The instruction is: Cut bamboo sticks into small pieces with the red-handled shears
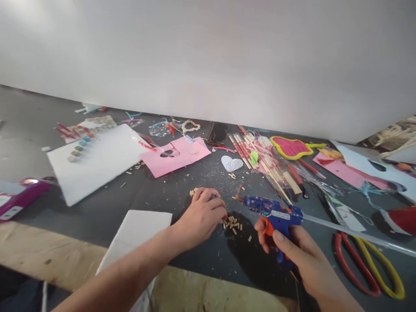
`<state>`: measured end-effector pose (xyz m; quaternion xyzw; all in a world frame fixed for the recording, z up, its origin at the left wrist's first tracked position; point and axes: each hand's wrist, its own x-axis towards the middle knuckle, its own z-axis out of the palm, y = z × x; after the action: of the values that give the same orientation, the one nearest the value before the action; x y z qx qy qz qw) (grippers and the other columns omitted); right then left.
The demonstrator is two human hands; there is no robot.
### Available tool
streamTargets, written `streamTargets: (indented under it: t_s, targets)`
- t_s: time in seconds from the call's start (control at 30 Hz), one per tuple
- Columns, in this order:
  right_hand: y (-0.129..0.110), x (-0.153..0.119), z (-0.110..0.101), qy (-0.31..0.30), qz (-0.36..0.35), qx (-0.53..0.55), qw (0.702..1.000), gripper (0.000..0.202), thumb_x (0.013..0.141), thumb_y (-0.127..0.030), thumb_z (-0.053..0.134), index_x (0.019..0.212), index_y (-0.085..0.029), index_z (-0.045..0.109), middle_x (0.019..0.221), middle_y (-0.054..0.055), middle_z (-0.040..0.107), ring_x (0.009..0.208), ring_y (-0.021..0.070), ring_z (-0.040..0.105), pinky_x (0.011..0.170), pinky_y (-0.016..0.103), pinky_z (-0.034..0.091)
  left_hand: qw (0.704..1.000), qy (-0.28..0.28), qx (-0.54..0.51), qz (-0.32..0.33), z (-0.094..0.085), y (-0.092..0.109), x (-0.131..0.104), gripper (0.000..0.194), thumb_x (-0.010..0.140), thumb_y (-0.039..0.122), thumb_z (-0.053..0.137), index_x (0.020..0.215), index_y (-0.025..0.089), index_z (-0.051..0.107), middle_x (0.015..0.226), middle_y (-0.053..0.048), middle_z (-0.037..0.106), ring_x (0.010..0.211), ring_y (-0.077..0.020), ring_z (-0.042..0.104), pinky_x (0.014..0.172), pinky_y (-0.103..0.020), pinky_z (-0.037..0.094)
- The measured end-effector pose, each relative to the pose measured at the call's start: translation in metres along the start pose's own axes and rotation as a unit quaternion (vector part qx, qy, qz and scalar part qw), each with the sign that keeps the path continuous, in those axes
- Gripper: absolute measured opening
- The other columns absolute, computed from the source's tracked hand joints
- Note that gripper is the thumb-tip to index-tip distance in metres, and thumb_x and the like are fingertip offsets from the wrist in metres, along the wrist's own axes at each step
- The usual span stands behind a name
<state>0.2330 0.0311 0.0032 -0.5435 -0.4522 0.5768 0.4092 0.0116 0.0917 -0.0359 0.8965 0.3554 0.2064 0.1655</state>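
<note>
My right hand (302, 255) is wrapped around the grip of a blue hot glue gun (273, 208), its fingers at the orange trigger. The nozzle points left, and a long clear glue stick (354, 236) runs out of the back. My left hand (204, 212) is low over the dark table with its fingers curled down; what they hold, if anything, is hidden. Just beyond its knuckles a bit of a small pale beaded-looking piece (193, 192) shows. Beside its fingertips lies a loose pile of short cut stick pieces (232, 223).
White boards (97, 160) and pink paper (175, 156) lie to the left. A paper heart (232, 163), a phone (218, 133) and wrapped sticks (256, 151) are farther back. Red-and-yellow-handled scissors (357, 264) lie at right. A wall (208, 65) stands behind.
</note>
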Motion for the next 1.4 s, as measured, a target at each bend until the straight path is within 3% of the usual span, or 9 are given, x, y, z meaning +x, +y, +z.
streamTargets:
  t_s: [0.27, 0.5, 0.67, 0.73, 0.83, 0.93, 1.07, 1.23, 1.4]
  targets:
    - [0.0, 0.003, 0.005, 0.019, 0.011, -0.025, 0.999, 0.028, 0.077, -0.045, 0.058, 0.088, -0.019, 0.062, 0.085, 0.006, 0.064, 0.067, 0.0151, 0.055, 0.064, 0.029, 0.046, 1.0, 0.014, -0.012, 0.004, 0.0, -0.003, -0.001, 0.015, 0.085, 0.01, 0.045, 0.08, 0.018, 0.057, 0.08, -0.001, 0.064, 0.094, -0.0199, 0.045, 0.087, -0.039, 0.028]
    - [0.005, 0.003, -0.001, 0.068, -0.003, -0.023, 0.997, 0.024, 0.077, -0.041, 0.059, 0.089, -0.021, 0.063, 0.088, 0.006, 0.065, 0.072, 0.0175, 0.058, 0.068, 0.03, 0.047, 0.982, 0.115, -0.12, -0.087, -0.012, 0.0, -0.001, 0.019, 0.089, 0.015, 0.043, 0.091, 0.017, 0.061, 0.081, -0.004, 0.065, 0.086, -0.0185, 0.047, 0.08, -0.033, 0.038]
    - [0.007, 0.003, 0.002, 0.067, -0.021, -0.029, 0.997, 0.025, 0.081, -0.044, 0.052, 0.085, -0.022, 0.063, 0.083, 0.006, 0.066, 0.069, 0.0177, 0.059, 0.067, 0.03, 0.049, 0.919, 0.151, -0.321, -0.173, -0.012, 0.001, -0.001, 0.012, 0.084, 0.021, 0.053, 0.082, 0.02, 0.065, 0.079, -0.002, 0.063, 0.08, -0.0155, 0.053, 0.075, -0.029, 0.041]
    - [0.007, 0.002, 0.005, 0.054, -0.03, -0.033, 0.998, 0.027, 0.082, -0.044, 0.049, 0.083, -0.021, 0.063, 0.084, 0.007, 0.066, 0.069, 0.0179, 0.059, 0.068, 0.031, 0.05, 0.862, 0.147, -0.434, -0.219, -0.01, 0.002, 0.001, 0.009, 0.082, 0.023, 0.057, 0.082, 0.018, 0.064, 0.076, -0.001, 0.061, 0.072, -0.0128, 0.054, 0.067, -0.026, 0.043]
    - [0.008, 0.001, 0.008, 0.052, -0.05, -0.066, 0.995, 0.031, 0.082, -0.047, 0.047, 0.083, -0.02, 0.062, 0.085, 0.008, 0.065, 0.074, 0.0201, 0.06, 0.068, 0.031, 0.05, 0.753, 0.134, -0.586, -0.268, -0.008, 0.003, 0.004, 0.013, 0.076, 0.027, 0.064, 0.081, 0.015, 0.062, 0.069, 0.0, 0.058, 0.063, -0.0106, 0.054, 0.054, -0.021, 0.042]
    - [0.01, -0.001, 0.012, 0.04, -0.058, -0.078, 0.994, 0.035, 0.084, -0.051, 0.043, 0.089, -0.021, 0.06, 0.082, 0.007, 0.064, 0.074, 0.0203, 0.059, 0.07, 0.032, 0.049, 0.691, 0.126, -0.657, -0.275, -0.008, 0.002, 0.006, 0.017, 0.073, 0.027, 0.068, 0.081, 0.013, 0.061, 0.068, 0.0, 0.059, 0.06, -0.0089, 0.055, 0.052, -0.019, 0.042]
    - [0.015, -0.002, 0.013, 0.017, -0.068, -0.056, 0.996, 0.034, 0.085, -0.049, 0.04, 0.105, -0.025, 0.055, 0.08, 0.005, 0.063, 0.07, 0.0193, 0.057, 0.074, 0.035, 0.048, 0.671, 0.123, -0.679, -0.27, -0.007, 0.001, 0.006, 0.02, 0.073, 0.027, 0.069, 0.085, 0.014, 0.059, 0.067, 0.001, 0.06, 0.058, -0.008, 0.056, 0.052, -0.018, 0.043]
    - [0.018, -0.002, 0.011, 0.02, -0.09, -0.11, 0.99, 0.032, 0.084, -0.048, 0.041, 0.082, -0.022, 0.06, 0.083, 0.008, 0.061, 0.081, 0.022, 0.055, 0.077, 0.035, 0.045, 0.671, 0.113, -0.68, -0.275, -0.006, 0.002, 0.006, 0.022, 0.071, 0.028, 0.07, 0.082, 0.014, 0.058, 0.065, 0.002, 0.059, 0.057, -0.0084, 0.058, 0.051, -0.018, 0.044]
    - [0.018, -0.002, 0.011, 0.017, -0.084, -0.111, 0.99, 0.032, 0.084, -0.049, 0.041, 0.086, -0.022, 0.059, 0.084, 0.007, 0.061, 0.082, 0.0218, 0.055, 0.078, 0.034, 0.044, 0.671, 0.1, -0.679, -0.279, -0.006, 0.002, 0.005, 0.021, 0.071, 0.027, 0.07, 0.083, 0.014, 0.057, 0.064, 0.002, 0.058, 0.056, -0.0077, 0.058, 0.05, -0.017, 0.045]
